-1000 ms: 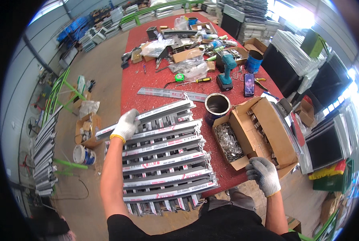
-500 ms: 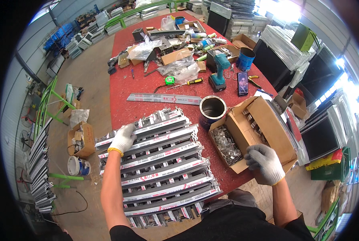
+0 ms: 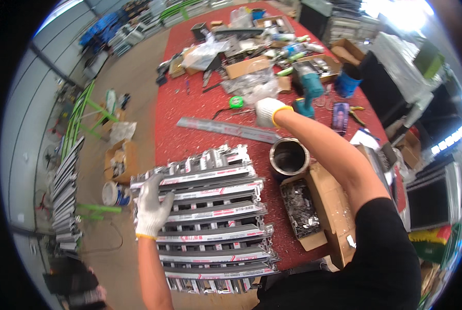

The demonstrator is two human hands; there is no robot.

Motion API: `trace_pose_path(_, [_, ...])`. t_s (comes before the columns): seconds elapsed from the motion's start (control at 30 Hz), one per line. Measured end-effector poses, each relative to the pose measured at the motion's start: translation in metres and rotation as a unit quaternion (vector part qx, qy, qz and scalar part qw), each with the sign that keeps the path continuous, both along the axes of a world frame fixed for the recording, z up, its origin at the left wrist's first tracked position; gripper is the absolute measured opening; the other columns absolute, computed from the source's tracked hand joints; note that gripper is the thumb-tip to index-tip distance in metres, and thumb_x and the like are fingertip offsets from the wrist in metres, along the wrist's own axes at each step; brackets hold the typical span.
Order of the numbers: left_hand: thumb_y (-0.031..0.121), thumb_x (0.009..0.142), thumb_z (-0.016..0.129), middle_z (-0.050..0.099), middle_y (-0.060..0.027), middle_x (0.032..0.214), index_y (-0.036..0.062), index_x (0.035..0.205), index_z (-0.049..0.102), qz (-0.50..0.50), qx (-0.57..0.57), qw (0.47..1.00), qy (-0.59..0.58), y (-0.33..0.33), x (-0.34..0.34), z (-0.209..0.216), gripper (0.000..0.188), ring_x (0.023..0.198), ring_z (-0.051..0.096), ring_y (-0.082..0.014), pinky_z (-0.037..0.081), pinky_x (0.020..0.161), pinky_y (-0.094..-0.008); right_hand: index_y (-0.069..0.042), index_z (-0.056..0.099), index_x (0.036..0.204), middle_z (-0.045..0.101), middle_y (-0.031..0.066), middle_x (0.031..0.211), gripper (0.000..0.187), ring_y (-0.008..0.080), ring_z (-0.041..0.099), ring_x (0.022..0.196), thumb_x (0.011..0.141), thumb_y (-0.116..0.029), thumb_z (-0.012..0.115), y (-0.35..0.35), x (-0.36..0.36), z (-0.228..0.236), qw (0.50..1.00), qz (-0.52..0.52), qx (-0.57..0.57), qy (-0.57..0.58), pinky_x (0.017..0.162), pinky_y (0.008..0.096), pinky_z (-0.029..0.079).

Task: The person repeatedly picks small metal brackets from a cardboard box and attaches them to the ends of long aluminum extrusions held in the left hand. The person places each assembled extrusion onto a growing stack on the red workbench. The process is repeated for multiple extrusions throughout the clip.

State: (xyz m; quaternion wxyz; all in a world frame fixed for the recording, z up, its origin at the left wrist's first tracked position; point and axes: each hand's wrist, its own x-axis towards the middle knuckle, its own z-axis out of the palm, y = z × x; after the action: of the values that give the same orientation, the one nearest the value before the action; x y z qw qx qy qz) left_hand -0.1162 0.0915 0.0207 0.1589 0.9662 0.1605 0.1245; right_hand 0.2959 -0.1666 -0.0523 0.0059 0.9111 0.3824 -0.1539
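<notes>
My left hand (image 3: 153,207), in a white knit glove, lies on the left ends of the stacked grey metal profiles (image 3: 210,213), its thumb and fingers apart. The profiles carry printed film and lie in crossed layers. My right hand (image 3: 267,112), gloved too, reaches far over the red table, closed around the handle end of a screwdriver (image 3: 247,111); only part of the thin shaft shows, and the handle is hidden. Left of that hand sits a green tape measure (image 3: 236,102). A teal cordless drill (image 3: 311,87) stands just to its right. Nearer lies a flat grey strip (image 3: 226,129).
A dark round can (image 3: 306,156) stands beside a cardboard box (image 3: 313,242) of small metal pieces (image 3: 302,209). A phone (image 3: 340,118) and a blue can (image 3: 348,82) are at the right. Clutter covers the far table. Another person (image 3: 71,281) shows partly at lower left.
My right hand has gone from the cardboard box forward and left to the screwdriver. My left hand has shifted slightly nearer me on the profiles. The whole view has turned and shifted.
</notes>
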Motion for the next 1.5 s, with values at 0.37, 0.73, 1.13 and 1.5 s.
trace_pose_path(0.37, [0.002, 0.093, 0.076, 0.067, -0.0229, 0.148, -0.0029, 0.152, 0.062, 0.234, -0.087, 0.967, -0.043, -0.082, -0.174, 0.038, 0.06, 0.136, 0.066, -0.0376, 0.05, 0.119, -0.0463, -0.006, 0.088, 0.122, 0.083, 0.0232, 0.128, 0.039, 0.0366, 0.082, 0.117, 0.089, -0.023, 0.078, 0.07, 0.017, -0.093, 0.995, 0.05, -0.077, 0.032, 0.097, 0.0467, 0.065])
trace_pose_path(0.73, [0.003, 0.106, 0.065, 0.066, -0.0185, 0.155, -0.0046, 0.161, 0.055, 0.073, -0.182, 0.965, -0.171, -0.09, -0.143, 0.038, 0.057, 0.143, 0.061, -0.0293, 0.043, 0.126, -0.0428, -0.001, 0.084, 0.116, 0.078, 0.0304, 0.121, 0.031, 0.0457, 0.079, 0.111, 0.092, -0.017, 0.073, -0.048, -0.105, 0.125, 0.961, -0.009, 0.22, -0.164, 0.097, 0.0515, 0.065])
trace_pose_path(1.13, [0.001, 0.087, 0.079, 0.072, -0.0239, 0.138, -0.0006, 0.138, 0.07, -0.245, -0.031, 0.968, -0.05, -0.187, -0.106, 0.08, 0.052, 0.131, 0.068, -0.0422, 0.053, 0.115, -0.0504, -0.004, 0.08, 0.109, 0.071, 0.023, 0.113, 0.028, 0.0436, 0.077, 0.107, 0.083, -0.014, 0.081, -0.201, -0.398, 0.148, 0.983, 0.012, 0.177, 0.05, 0.088, 0.0552, 0.064])
trace_pose_path(1.5, [0.041, 0.104, 0.074, 0.079, -0.0295, 0.108, 0.0037, 0.14, 0.072, -0.183, -0.246, 0.848, 0.433, -0.271, -0.147, 0.049, 0.052, 0.106, 0.08, -0.043, 0.061, 0.092, -0.0481, -0.001, 0.079, 0.103, 0.071, 0.0225, 0.112, 0.025, 0.0432, 0.077, 0.106, 0.08, -0.01, 0.08, -0.254, -0.447, 0.106, 0.952, 0.138, 0.213, 0.171, 0.092, 0.0545, 0.063])
